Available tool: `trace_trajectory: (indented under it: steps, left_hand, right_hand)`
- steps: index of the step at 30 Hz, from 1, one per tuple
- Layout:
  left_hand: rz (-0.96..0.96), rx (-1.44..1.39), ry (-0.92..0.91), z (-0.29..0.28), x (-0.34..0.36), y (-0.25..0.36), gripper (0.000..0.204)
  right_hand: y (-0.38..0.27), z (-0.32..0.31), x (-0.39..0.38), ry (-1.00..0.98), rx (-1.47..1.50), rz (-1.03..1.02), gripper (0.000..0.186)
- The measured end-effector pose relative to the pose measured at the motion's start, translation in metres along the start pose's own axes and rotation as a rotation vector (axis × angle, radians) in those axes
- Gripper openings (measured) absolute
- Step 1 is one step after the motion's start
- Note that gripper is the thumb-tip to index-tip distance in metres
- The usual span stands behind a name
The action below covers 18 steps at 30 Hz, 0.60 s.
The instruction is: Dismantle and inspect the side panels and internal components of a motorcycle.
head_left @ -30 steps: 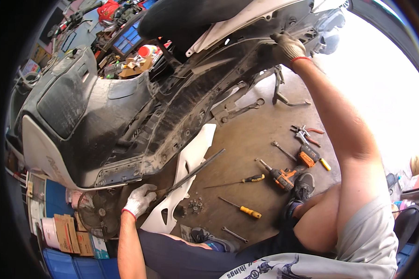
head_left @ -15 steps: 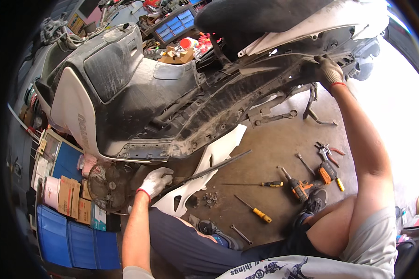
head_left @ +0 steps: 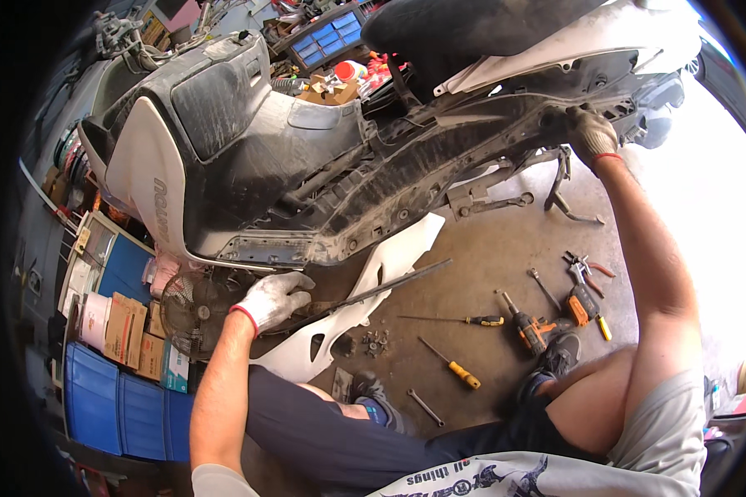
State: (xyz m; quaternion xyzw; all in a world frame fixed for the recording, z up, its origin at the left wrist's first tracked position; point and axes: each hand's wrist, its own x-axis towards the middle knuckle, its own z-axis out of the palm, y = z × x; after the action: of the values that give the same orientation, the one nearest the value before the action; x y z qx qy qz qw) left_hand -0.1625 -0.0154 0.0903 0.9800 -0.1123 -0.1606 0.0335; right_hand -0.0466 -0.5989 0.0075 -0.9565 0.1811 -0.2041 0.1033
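Observation:
A scooter with a long black side panel and a grimy footboard stands across the view. My right hand, in a dusty work glove, has its fingers curled at the rear end of that panel and grips it. My left hand, in a white glove with a red cuff, hovers just below the footboard's front lower edge. Its fingers are loosely bent and apart, with nothing seen in them. Beside it on the floor lie a white body panel and a long thin dark strip across it.
On the floor are an orange-black power drill, screwdrivers, wrenches, pliers and several small bolts. A round fan, cardboard boxes and blue bins stand at left. The side stand juts out below the scooter.
The view has shifted a little, so the scooter sits higher and further right. My left fingers look slightly straighter. My right hand keeps its place on the panel.

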Motion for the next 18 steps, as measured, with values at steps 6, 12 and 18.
trace_trajectory:
  steps: [6,12,18]
  left_hand:
    - [0.098,0.055,0.011,-0.017,0.026,0.035,0.037]
    - [0.394,-0.028,-0.084,0.015,0.111,0.057,0.042]
    - [0.508,0.116,-0.305,0.049,0.185,0.077,0.046]
  right_hand:
    - [0.008,0.001,-0.01,0.069,-0.013,-0.08,0.031]
    - [0.01,0.01,-0.025,0.088,-0.152,-0.175,0.058]
    - [0.0,0.008,-0.033,-0.034,-0.173,-0.102,0.082]
